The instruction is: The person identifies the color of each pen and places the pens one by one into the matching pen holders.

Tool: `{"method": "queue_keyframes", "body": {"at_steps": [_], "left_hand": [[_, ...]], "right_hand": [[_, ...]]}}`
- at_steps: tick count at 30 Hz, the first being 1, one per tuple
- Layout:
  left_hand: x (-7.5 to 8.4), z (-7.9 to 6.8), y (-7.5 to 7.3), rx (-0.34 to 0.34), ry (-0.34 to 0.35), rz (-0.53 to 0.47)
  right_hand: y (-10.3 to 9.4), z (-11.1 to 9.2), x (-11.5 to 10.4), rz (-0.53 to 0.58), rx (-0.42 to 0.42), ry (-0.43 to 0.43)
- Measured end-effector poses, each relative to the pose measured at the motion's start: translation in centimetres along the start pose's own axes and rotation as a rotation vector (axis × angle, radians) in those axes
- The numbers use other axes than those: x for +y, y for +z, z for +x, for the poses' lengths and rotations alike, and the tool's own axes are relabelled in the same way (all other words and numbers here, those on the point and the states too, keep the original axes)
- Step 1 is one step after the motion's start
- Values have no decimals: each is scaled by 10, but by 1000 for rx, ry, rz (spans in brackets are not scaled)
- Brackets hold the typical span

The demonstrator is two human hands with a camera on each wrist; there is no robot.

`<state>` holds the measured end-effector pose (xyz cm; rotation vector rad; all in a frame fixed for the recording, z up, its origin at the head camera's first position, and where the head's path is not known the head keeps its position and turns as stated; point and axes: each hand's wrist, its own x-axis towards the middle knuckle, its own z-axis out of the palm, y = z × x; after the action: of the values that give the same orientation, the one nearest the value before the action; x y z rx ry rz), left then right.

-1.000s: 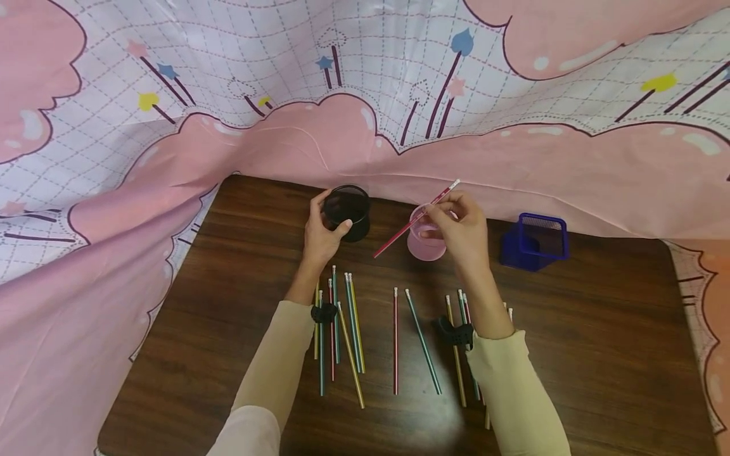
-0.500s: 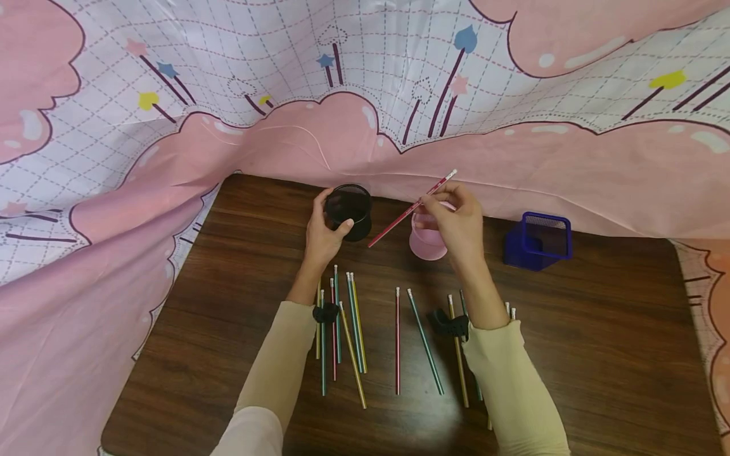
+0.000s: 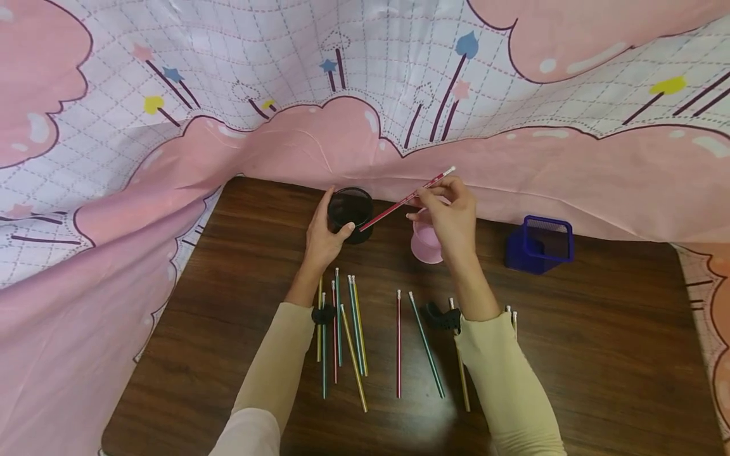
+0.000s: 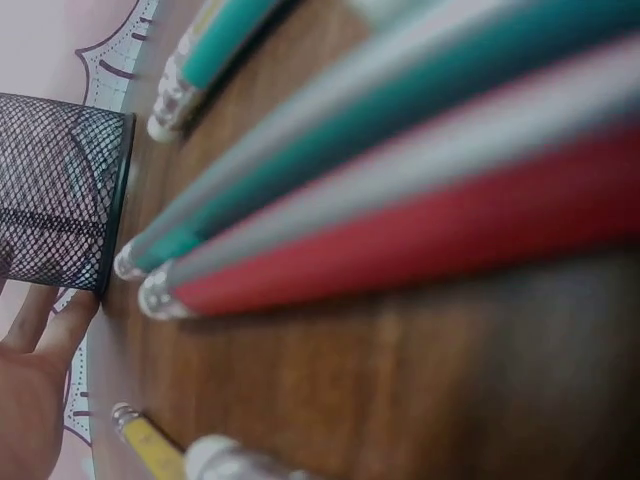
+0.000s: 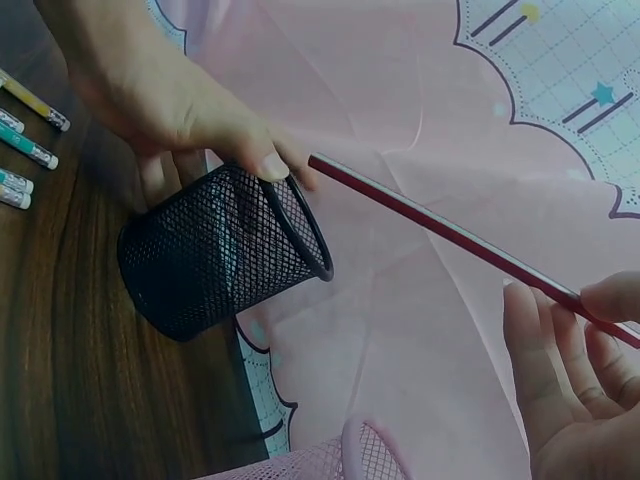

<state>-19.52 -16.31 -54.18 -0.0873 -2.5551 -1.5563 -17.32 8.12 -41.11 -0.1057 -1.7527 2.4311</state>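
A black mesh pencil cup (image 5: pixel 190 260) stands at the back of the wooden table, gripped by my left hand (image 3: pixel 324 246). The left thumb lies on its rim, the fingers round its far side. My right hand (image 3: pixel 454 218) pinches a red pencil (image 3: pixel 395 208) near its white eraser. The pencil slants down to the left, its unsharpened end close to the cup's rim; in the right wrist view that end appears just outside the opening. Below the right hand is a pink mesh cup (image 3: pixel 426 246), partly hidden by it. Pencil erasers and shafts fill the left wrist view.
Pencils lie in front of the cups: a left cluster with a yellow pencil (image 3: pixel 354 358), a red one (image 3: pixel 398 345) and a teal one (image 3: pixel 426 345) in the middle, and others partly under the right sleeve. A blue mesh holder (image 3: pixel 520 254) stands right. Patterned cloth (image 3: pixel 274 152) hangs behind.
My right hand has moved left and slightly up with the red pencil, bringing its lower end from above the table to the black cup's rim. The left hand keeps its grip.
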Motion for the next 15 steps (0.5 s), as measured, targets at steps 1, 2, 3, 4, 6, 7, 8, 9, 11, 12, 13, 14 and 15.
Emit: {"method": "queue_keyframes", "body": {"at_steps": [1,2,3,4,6,7,8,9,11,12,13,14,15], "left_hand": [[0,0,0,1,-3,-3],[-1,-1,0,5,-5,-2],[-1,-1,0,13,-8,-4],[-1,-2,0,18,-10,-12],[-2,-2,0,31,-4,-21],[-2,-2,1,34,-1,-27],[-2,-2,1,37,0,-31],[-2,-2,2,39,1,-39],[-2,-2,3,41,-1,-43],[-2,-2,3,41,-1,-45],[-2,-2,4,41,-5,-42],[-2,-1,5,40,-5,-41],[-2,-1,5,40,-8,-39]], "right_hand": [[1,1,0,0,-1,-1],[1,1,0,-3,0,1],[2,1,0,-5,0,1],[3,2,0,-7,0,1],[4,3,-1,-2,0,2],[5,3,-1,2,3,3],[6,4,-2,1,6,2],[7,5,-2,-1,8,-1],[9,6,-1,-16,17,-5],[10,7,-1,-26,22,-9],[11,8,0,-41,28,-13],[12,10,0,-58,32,-21],[13,11,1,-77,33,-29]]}}
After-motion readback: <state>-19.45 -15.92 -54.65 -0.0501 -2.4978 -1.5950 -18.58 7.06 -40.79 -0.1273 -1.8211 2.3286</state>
